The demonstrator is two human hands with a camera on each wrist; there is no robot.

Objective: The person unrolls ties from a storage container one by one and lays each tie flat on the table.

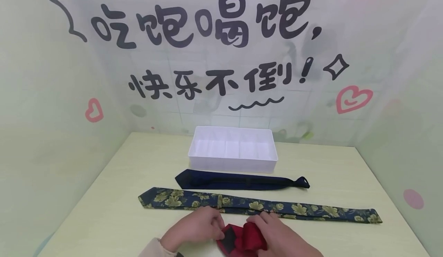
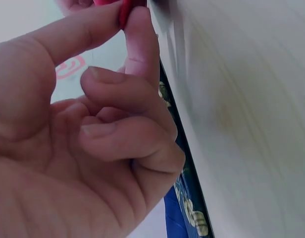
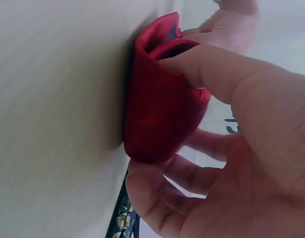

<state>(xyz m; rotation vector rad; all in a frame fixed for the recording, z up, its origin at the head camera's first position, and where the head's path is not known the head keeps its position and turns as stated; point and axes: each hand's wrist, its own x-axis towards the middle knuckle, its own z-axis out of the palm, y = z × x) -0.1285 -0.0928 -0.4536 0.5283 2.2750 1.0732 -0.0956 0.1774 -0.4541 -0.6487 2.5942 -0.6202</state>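
Note:
A red necktie point(image 1: 254, 237), partly rolled up, lies at the table's front edge between the two hands. Thumb and index finger of my left hand point(image 1: 197, 228) pinch its flat end, where a dark grey lining patch shows; the other fingers curl loosely in the left wrist view. Around the rolled part, my right hand point(image 1: 282, 237) has its thumb on top and its fingers beneath, as the right wrist view shows. Just beyond the hands a navy necktie with yellow flowers point(image 1: 297, 209) stretches flat across the table.
Behind the floral tie lies a plain dark navy tie point(image 1: 221, 181) with a knotted loop at its right end. Farther back stands a white box point(image 1: 232, 164) with several compartments. Printed curtains point(image 1: 221, 114) enclose the table point(image 1: 110, 195) at the back and sides.

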